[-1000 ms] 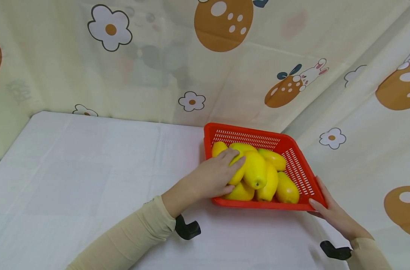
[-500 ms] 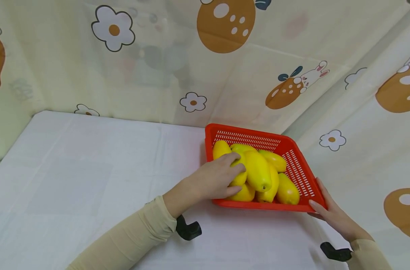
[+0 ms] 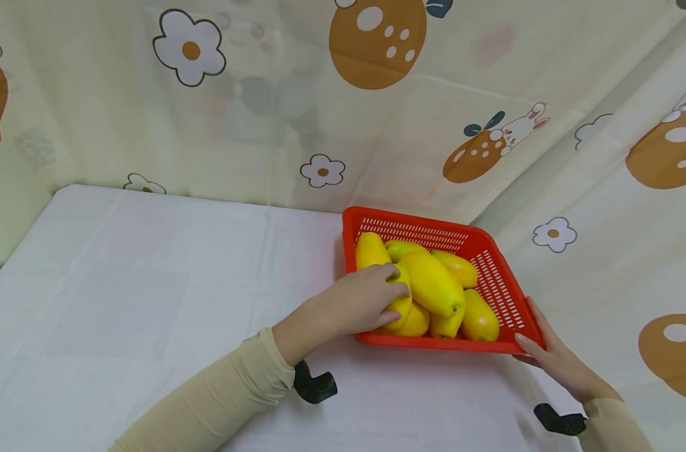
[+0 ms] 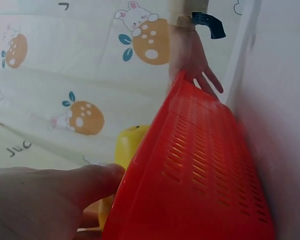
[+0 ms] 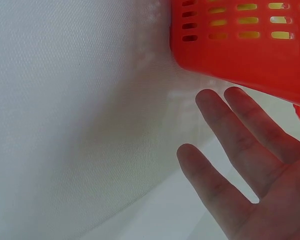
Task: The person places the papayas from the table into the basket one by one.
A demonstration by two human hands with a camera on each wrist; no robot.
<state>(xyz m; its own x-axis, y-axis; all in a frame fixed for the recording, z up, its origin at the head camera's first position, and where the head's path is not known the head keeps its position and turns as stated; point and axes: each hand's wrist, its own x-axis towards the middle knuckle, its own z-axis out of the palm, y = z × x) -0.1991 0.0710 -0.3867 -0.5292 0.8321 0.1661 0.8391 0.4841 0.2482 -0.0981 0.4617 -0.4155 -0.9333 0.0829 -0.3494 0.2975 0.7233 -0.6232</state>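
Observation:
A red plastic basket (image 3: 413, 216) with slotted walls holds several yellow mango-like fruits (image 3: 433, 285). My left hand (image 3: 351, 301) reaches over its left side, fingers curled on a yellow mango (image 3: 400, 306) that they partly cover. In the left wrist view, the thumb of that hand (image 4: 45, 200) lies near the basket wall (image 4: 190, 165), which hides most of the fruit. At the near right corner my right hand (image 3: 557, 351) grips the rim, thumb on top. Seen from the right wrist, several fingers of this hand (image 5: 255, 155) spread out below the basket (image 5: 230, 55).
A white cloth covers the table (image 3: 150, 301), extending left and in front of the basket. Behind it hangs a cream curtain (image 3: 252, 125) printed with flowers and rabbits. Another curtain part (image 3: 602, 263) stands close on the right. Black wrist mounts (image 3: 316, 384) sit at both sleeves.
The large mango on top has turned and slid toward the right. The mango at the far left shows more. My left hand has shifted only slightly; the right hand keeps its place on the rim.

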